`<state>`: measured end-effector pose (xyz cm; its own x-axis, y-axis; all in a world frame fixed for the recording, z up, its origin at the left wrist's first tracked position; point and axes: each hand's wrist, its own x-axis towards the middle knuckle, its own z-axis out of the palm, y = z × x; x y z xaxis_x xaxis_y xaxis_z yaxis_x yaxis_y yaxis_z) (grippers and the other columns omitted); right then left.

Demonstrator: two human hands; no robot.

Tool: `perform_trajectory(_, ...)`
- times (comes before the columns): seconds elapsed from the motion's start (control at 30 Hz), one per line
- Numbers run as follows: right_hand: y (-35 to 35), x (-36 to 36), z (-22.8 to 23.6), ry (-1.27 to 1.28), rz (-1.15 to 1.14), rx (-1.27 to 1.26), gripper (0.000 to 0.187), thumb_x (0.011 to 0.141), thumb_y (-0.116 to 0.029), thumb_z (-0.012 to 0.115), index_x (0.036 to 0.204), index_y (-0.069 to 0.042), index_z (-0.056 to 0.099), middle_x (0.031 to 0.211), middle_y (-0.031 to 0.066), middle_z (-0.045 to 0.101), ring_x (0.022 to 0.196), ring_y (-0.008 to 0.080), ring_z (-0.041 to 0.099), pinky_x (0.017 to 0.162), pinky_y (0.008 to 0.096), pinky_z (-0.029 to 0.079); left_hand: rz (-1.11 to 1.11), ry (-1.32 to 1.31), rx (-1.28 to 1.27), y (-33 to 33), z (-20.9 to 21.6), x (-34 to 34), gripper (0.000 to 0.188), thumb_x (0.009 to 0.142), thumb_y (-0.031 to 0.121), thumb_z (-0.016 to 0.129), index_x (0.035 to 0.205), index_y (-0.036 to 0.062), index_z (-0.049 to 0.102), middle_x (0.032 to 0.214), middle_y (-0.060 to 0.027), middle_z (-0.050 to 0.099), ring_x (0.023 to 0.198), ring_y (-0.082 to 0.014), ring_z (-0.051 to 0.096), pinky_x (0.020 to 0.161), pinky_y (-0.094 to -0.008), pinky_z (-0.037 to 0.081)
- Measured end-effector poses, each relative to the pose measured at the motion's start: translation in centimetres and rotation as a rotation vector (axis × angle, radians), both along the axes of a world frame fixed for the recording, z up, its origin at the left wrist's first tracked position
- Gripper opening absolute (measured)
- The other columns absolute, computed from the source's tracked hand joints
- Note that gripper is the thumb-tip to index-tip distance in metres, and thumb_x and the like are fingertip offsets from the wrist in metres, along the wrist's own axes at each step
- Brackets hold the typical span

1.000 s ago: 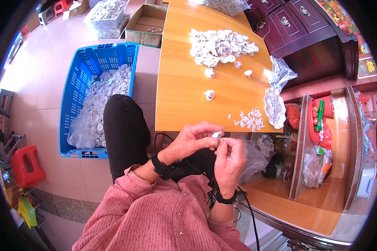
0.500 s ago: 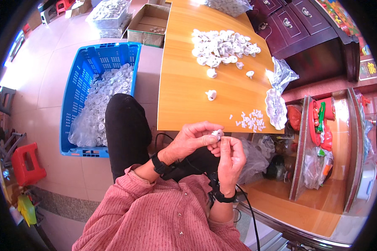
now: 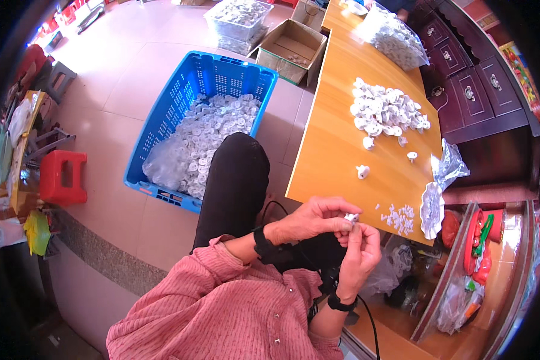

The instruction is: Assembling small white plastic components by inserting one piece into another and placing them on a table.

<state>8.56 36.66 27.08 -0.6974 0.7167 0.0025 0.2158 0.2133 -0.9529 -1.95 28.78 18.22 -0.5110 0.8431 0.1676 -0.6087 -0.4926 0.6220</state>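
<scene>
Over the table's near edge, both my hands meet around a small white plastic piece (image 3: 351,217). My left hand (image 3: 318,219) pinches it between thumb and fingers. My right hand (image 3: 361,247) has its thumb and fingertips pressed together against the piece's near side; whatever tiny thing they may hold is hidden. Just right of my hands, several tiny white pegs (image 3: 400,219) lie scattered on the wooden table (image 3: 327,132). Farther back is a heap of white round plastic pieces (image 3: 385,111), with a single white piece (image 3: 362,172) lying nearer to me.
A blue crate (image 3: 156,135) full of white discs stands on the floor, left of my knee (image 3: 237,165). A scalloped silvery dish (image 3: 431,211) sits at the table's right edge. Beyond are a bag of white pieces (image 3: 396,41), a cardboard box (image 3: 285,69) and a red stool (image 3: 63,177).
The view has turned left, so table, crate and hands appear farther right and lower. Both hands stay together on the white piece, with little visible change in grip.
</scene>
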Motion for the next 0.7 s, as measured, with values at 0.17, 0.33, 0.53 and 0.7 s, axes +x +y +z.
perform_trajectory(0.17, 0.2, -0.2, -0.5, 0.043, -0.015, 0.014, 0.014, 0.102, -0.013, 0.061, 0.102, 0.001, 0.062, 0.086, 0.0044, 0.064, 0.070, 0.0103, 0.062, 0.066, 0.0240, 0.050, 0.036, -0.066, -0.186, -2.7, 2.3, -1.5, 0.032, 0.101, 0.008, 0.060, 0.132, -0.0007, 0.062, 0.106, -0.0077, 0.068, 0.087, -0.0122, 0.067, 0.075, -0.0271, 0.057)
perform_trajectory(0.33, 1.2, 0.3, -1.2, 0.065, -0.027, 0.072, 0.009, 0.101, -0.009, 0.062, 0.100, 0.000, 0.062, 0.087, 0.0048, 0.064, 0.071, 0.0110, 0.064, 0.065, 0.0254, 0.052, 0.420, -0.060, -0.261, -6.2, 2.9, -4.2, 0.032, 0.101, 0.008, 0.061, 0.130, -0.0031, 0.062, 0.112, -0.0085, 0.070, 0.085, -0.0114, 0.067, 0.075, -0.0264, 0.057)
perform_trajectory(0.53, 4.1, 1.7, -2.4, 0.017, -0.081, 0.363, 0.007, 0.099, -0.007, 0.063, 0.098, 0.000, 0.062, 0.086, 0.0057, 0.063, 0.068, 0.0124, 0.061, 0.063, 0.0263, 0.050, 0.887, -0.054, -0.361, -10.8, 0.9, -10.0, 0.029, 0.101, 0.011, 0.062, 0.127, -0.0023, 0.065, 0.104, -0.0087, 0.070, 0.082, -0.0120, 0.069, 0.070, -0.0223, 0.056)
perform_trajectory(0.7, 6.1, 2.4, -3.5, -0.049, -0.138, 0.524, 0.006, 0.096, -0.005, 0.065, 0.098, 0.001, 0.063, 0.086, 0.0113, 0.061, 0.071, 0.0210, 0.062, 0.064, 0.0339, 0.050, 1.179, -0.095, -0.557, -14.0, -1.3, -13.5, 0.052, 0.099, 0.015, 0.067, 0.141, -0.0087, 0.048, 0.113, -0.0126, 0.066, 0.088, -0.0176, 0.070, 0.078, -0.0278, 0.059)
